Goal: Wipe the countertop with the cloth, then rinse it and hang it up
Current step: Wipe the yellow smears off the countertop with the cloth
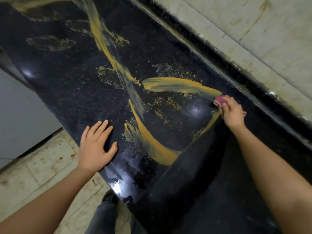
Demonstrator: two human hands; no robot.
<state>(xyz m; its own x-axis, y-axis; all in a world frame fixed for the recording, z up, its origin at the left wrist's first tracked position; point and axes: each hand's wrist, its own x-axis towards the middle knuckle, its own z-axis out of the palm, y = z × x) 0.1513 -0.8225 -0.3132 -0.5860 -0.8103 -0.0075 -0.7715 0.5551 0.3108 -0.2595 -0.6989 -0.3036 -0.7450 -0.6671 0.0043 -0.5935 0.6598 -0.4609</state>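
Note:
A black stone countertop runs diagonally through the head view, streaked with wet yellow-orange smears and splatter. My right hand grips a small pink-and-tan cloth, bunched up and pressed on the counter near the back edge, at the end of one yellow streak. Most of the cloth is hidden under my fingers. My left hand rests flat on the counter's front edge with its fingers spread, holding nothing. The counter section below my right forearm looks free of yellow.
A raised black ledge borders the counter at the back, with a stained tiled wall above it. A dirty tiled floor and a grey cabinet front lie at the left. My dark trouser leg and shoe stand by the counter.

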